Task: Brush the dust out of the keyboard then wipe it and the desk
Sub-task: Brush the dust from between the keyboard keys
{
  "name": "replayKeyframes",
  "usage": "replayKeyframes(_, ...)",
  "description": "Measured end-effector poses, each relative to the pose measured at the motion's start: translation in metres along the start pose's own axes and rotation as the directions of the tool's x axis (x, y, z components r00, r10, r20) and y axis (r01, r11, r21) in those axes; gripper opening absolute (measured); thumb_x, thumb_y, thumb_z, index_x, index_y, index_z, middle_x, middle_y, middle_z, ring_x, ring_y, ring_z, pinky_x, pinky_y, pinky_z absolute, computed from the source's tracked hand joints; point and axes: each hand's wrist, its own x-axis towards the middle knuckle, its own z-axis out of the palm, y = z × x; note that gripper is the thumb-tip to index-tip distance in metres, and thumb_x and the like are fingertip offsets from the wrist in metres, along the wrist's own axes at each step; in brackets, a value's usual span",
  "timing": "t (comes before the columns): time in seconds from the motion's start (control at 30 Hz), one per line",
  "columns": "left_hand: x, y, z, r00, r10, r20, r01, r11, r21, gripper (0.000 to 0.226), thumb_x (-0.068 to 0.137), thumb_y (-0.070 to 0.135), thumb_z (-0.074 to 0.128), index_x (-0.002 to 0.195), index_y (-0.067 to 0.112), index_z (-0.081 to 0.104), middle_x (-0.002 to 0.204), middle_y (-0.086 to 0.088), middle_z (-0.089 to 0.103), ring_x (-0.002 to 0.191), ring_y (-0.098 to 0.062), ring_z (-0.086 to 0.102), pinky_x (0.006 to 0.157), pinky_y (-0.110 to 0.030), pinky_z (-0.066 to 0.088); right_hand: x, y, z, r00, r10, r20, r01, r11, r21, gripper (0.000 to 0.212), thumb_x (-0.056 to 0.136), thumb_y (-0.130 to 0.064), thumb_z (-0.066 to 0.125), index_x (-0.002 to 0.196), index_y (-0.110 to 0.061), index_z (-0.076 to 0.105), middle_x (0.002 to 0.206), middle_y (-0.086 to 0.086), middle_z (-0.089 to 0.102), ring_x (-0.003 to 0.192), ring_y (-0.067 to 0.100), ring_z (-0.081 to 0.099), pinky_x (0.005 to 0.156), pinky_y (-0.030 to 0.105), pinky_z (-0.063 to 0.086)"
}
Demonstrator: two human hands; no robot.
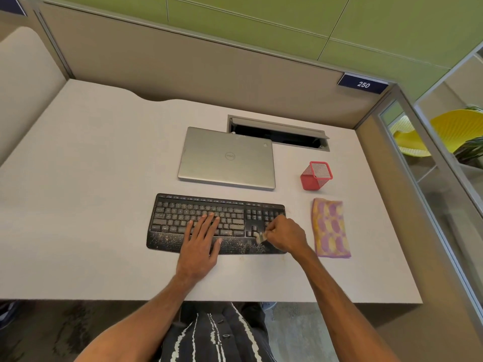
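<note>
Keyboard [177, 218]: black, flat on the grey desk [91, 205] in front of the person, with pale dust speckled over the keys and palm rest.
Left hand [201, 241]: fingers straight and spread, pressing flat on the middle keys.
Right hand [286, 235]: at the keyboard's 4 o'clock corner, fingers curled and pinching a small brush [260, 237].
Brush: its tip is at the keyboard's lower right keys.
Cloth [330, 227]: yellow and purple, folded flat at the keyboard's 3 o'clock, apart from it.
Laptop [227, 158]: silver, closed, at the keyboard's 12 o'clock.
Mesh cup [315, 176]: red, at the cloth's 12 o'clock.
</note>
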Motion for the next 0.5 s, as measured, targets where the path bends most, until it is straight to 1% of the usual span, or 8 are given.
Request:
replayKeyframes(0.03, 0.0, 0.0, 0.0, 1.0, 0.0, -0.003, 0.0, 1.0, -0.001, 0.067, 0.114, 0.05, 0.031, 0.175, 0.021, 0.025, 0.182, -0.003, 0.021, 0.17, -0.02, 0.012, 0.137, -0.059, 0.012, 0.0, 0.001, -0.002, 1.0, 0.001, -0.01, -0.001, 1.0, 0.001, 0.016, 0.089, -0.029, 0.07, 0.099, -0.026, 0.082, 0.092, -0.007, 0.077, 0.076, 0.015, 0.065, 0.067, 0.028, 0.048)
replayKeyframes(0.17, 0.0, 0.001, -0.001, 1.0, 0.005, -0.012, -0.005, 1.0, -0.005, 0.067, 0.114, 0.049, 0.033, 0.174, 0.02, 0.026, 0.182, -0.003, 0.022, 0.17, -0.02, 0.014, 0.136, -0.06, 0.015, 0.0, 0.004, -0.002, 0.987, 0.039, -0.158, -0.024, 0.995, 0.099, 0.022, 0.096, -0.033, 0.065, 0.114, -0.027, 0.077, 0.106, -0.003, 0.078, 0.088, 0.018, 0.07, 0.074, 0.03, 0.052)
replayKeyframes(0.2, 0.0, 0.001, -0.001, 1.0, 0.005, -0.012, -0.005, 1.0, -0.007, 0.067, 0.114, 0.049, 0.033, 0.174, 0.02, 0.027, 0.182, -0.004, 0.023, 0.17, -0.021, 0.015, 0.136, -0.06, 0.015, 0.0, 0.003, 0.0, 0.987, 0.038, -0.158, -0.021, 0.994, 0.107, 0.023, 0.097, -0.033, 0.065, 0.116, -0.026, 0.077, 0.109, -0.003, 0.078, 0.089, 0.019, 0.069, 0.074, 0.03, 0.05)
replayKeyframes(0.27, -0.001, 0.001, -0.001, 1.0, 0.004, -0.01, -0.005, 1.0, -0.005, 0.067, 0.114, 0.048, 0.034, 0.174, 0.02, 0.027, 0.182, -0.004, 0.023, 0.17, -0.021, 0.015, 0.136, -0.06, 0.015, -0.001, 0.001, 0.004, 0.993, 0.022, -0.113, -0.011, 0.995, 0.097, 0.021, 0.097, -0.032, 0.067, 0.112, -0.023, 0.078, 0.107, -0.002, 0.077, 0.083, 0.017, 0.064, 0.074, 0.029, 0.046)
replayKeyframes(0.37, 0.0, 0.0, 0.001, 1.0, 0.004, -0.011, -0.004, 1.0, 0.004, 0.067, 0.114, 0.049, 0.034, 0.174, 0.02, 0.026, 0.182, -0.003, 0.022, 0.17, -0.021, 0.014, 0.136, -0.06, 0.015, 0.0, 0.001, 0.0, 1.0, -0.001, 0.003, 0.001, 0.998, 0.057, 0.016, 0.091, -0.027, 0.071, 0.102, -0.022, 0.082, 0.091, -0.004, 0.074, 0.071, 0.01, 0.059, 0.069, 0.028, 0.046)
replayKeyframes(0.4, 0.0, 0.0, 0.001, 1.0, 0.002, -0.011, -0.002, 1.0, 0.004, 0.067, 0.114, 0.049, 0.034, 0.174, 0.021, 0.025, 0.182, -0.003, 0.022, 0.17, -0.02, 0.013, 0.137, -0.06, 0.014, 0.001, 0.002, -0.003, 1.0, -0.001, 0.019, 0.0, 0.999, 0.049, 0.016, 0.091, -0.027, 0.071, 0.101, -0.023, 0.083, 0.09, -0.006, 0.075, 0.071, 0.01, 0.059, 0.068, 0.028, 0.046)
replayKeyframes(0.43, 0.0, 0.0, 0.001, 1.0, 0.0, -0.009, 0.0, 1.0, 0.001, 0.067, 0.114, 0.049, 0.035, 0.175, 0.021, 0.025, 0.182, -0.003, 0.021, 0.17, -0.02, 0.013, 0.137, -0.06, 0.014, 0.002, 0.003, -0.004, 1.0, 0.006, 0.001, -0.006, 0.998, 0.059, 0.017, 0.092, -0.028, 0.07, 0.102, -0.024, 0.082, 0.094, -0.006, 0.076, 0.073, 0.011, 0.061, 0.067, 0.028, 0.047)
replayKeyframes(0.5, -0.001, 0.0, 0.001, 1.0, -0.001, -0.006, 0.001, 1.0, 0.0, 0.067, 0.114, 0.049, 0.036, 0.175, 0.021, 0.024, 0.182, -0.002, 0.02, 0.17, -0.02, 0.011, 0.137, -0.06, 0.014, 0.004, 0.005, -0.008, 0.993, 0.031, -0.113, -0.018, 0.994, 0.109, 0.019, 0.095, -0.031, 0.066, 0.108, -0.026, 0.08, 0.104, -0.005, 0.078, 0.08, 0.013, 0.063, 0.07, 0.029, 0.048)
